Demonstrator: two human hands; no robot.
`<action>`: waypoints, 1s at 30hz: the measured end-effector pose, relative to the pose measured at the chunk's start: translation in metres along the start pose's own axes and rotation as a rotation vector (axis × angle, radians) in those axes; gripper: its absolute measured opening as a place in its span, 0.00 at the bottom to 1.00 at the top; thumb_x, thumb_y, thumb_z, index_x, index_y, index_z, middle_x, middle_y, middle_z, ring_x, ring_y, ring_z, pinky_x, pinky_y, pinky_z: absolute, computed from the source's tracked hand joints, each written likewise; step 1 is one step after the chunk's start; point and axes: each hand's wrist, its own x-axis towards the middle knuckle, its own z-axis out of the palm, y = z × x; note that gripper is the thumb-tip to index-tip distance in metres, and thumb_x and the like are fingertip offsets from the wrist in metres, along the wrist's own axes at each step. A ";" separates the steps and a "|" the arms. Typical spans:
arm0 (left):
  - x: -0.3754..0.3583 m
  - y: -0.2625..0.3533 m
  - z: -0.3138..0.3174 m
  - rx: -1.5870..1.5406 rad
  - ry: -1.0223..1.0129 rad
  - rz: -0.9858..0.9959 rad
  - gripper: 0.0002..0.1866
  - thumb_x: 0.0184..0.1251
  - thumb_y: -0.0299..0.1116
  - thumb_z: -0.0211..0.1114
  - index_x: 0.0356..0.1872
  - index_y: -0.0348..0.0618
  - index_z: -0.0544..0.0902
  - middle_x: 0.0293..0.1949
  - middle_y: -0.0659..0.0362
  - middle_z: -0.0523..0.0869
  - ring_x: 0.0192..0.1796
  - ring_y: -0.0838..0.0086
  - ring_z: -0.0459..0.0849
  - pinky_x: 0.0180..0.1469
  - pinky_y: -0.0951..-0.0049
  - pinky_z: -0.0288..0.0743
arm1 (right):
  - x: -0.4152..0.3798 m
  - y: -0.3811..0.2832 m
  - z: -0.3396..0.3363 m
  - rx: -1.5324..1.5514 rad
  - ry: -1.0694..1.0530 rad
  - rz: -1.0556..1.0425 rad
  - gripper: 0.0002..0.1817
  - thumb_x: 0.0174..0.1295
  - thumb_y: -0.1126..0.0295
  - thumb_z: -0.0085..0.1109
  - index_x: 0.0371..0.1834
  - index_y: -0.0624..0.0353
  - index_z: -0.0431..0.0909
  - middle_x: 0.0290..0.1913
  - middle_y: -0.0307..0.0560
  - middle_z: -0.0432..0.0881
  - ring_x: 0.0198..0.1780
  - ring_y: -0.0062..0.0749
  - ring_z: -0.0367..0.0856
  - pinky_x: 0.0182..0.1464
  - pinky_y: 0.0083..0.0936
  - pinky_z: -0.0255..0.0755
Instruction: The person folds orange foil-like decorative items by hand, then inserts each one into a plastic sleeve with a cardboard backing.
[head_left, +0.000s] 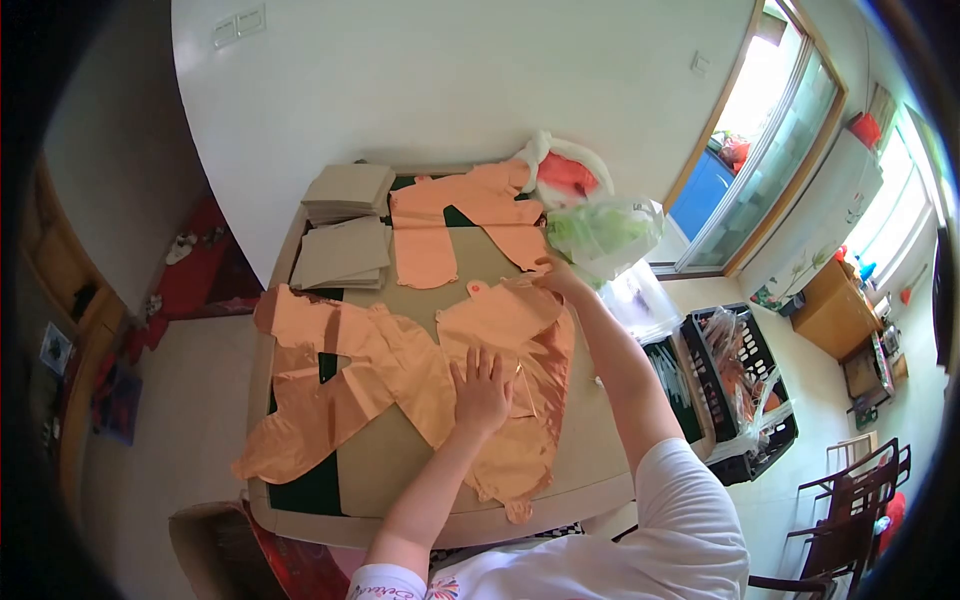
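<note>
Flat, uninflated rose-gold foil balloons lie on the table. My left hand (483, 392) rests palm down, fingers spread, on the foil balloon (505, 325) in front of me. My right hand (562, 278) is at that balloon's far right edge, its fingers closed on the foil beside the clear plastic bag. Another foil balloon (320, 325) spreads over the left side of the table, its inner end meeting the one under my left hand. A third foil balloon (425, 240) lies farther back, apart from my left hand.
Two stacks of grey-brown cardboard sheets (342, 252) stand at the back left. A clear bag with green contents (605, 235) and a white-and-red bundle (568, 178) sit at the back right. A black crate (735, 395) holding plastic-wrapped items stands right of the table (395, 465).
</note>
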 end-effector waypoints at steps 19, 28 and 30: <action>0.001 -0.002 0.001 -0.021 0.060 0.024 0.30 0.71 0.47 0.49 0.70 0.43 0.63 0.73 0.48 0.61 0.76 0.55 0.53 0.72 0.36 0.43 | -0.016 0.016 0.041 0.550 0.071 -0.267 0.33 0.55 0.74 0.68 0.65 0.59 0.66 0.49 0.49 0.81 0.47 0.35 0.82 0.46 0.28 0.80; 0.002 -0.002 0.006 -0.071 0.058 0.009 0.30 0.73 0.48 0.46 0.71 0.43 0.62 0.73 0.48 0.59 0.77 0.55 0.51 0.73 0.38 0.40 | -0.066 0.034 0.076 0.903 0.235 -0.210 0.22 0.53 0.74 0.66 0.53 0.65 0.77 0.40 0.45 0.83 0.37 0.29 0.82 0.37 0.25 0.79; 0.003 -0.002 0.007 -0.087 0.056 0.006 0.31 0.73 0.48 0.46 0.71 0.42 0.62 0.74 0.48 0.58 0.77 0.55 0.51 0.73 0.38 0.40 | -0.075 0.028 0.072 0.389 0.219 -0.064 0.15 0.54 0.72 0.68 0.44 0.66 0.83 0.31 0.42 0.83 0.32 0.25 0.80 0.36 0.26 0.77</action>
